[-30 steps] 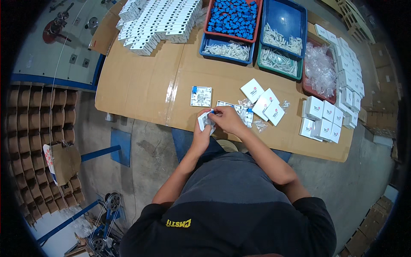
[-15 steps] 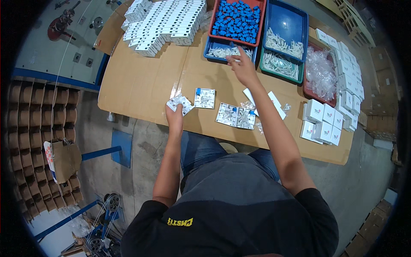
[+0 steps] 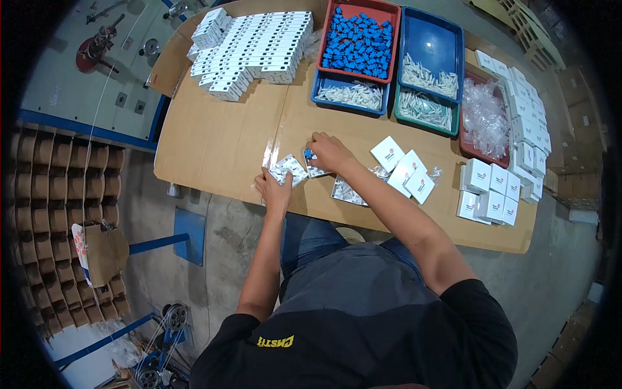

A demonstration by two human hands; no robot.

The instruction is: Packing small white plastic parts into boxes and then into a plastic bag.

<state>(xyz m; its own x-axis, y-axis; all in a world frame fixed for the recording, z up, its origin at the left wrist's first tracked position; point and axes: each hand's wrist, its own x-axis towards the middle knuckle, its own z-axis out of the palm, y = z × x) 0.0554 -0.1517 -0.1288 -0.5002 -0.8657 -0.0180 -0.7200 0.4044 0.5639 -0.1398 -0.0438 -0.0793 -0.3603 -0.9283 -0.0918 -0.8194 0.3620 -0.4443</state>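
My left hand (image 3: pixel 275 192) grips a white square plate (image 3: pixel 289 170) with small grey and dark marks, near the front edge of the table. Just right of it, my right hand (image 3: pixel 329 154) is curled down over a second white square plate (image 3: pixel 313 170), beside a small blue block (image 3: pixel 308 153) at its upper left. The fingertips are partly hidden, so what they pinch cannot be made out. Partly under my right forearm lies another white plate with small parts (image 3: pixel 348 192).
Stacked white boxes (image 3: pixel 272 48) stand at the back left. Behind my hands are a red tray of blue blocks (image 3: pixel 358 39) and blue (image 3: pixel 350 96) and green trays (image 3: pixel 424 111) of white pieces. White cards (image 3: pixel 405 170), clear bags (image 3: pixel 484 117) and white boxes (image 3: pixel 495 188) lie to the right.
My right hand has come from the tray of white pieces down to the second plate. My left hand still grips its plate, close to that one. The view has shifted slightly.
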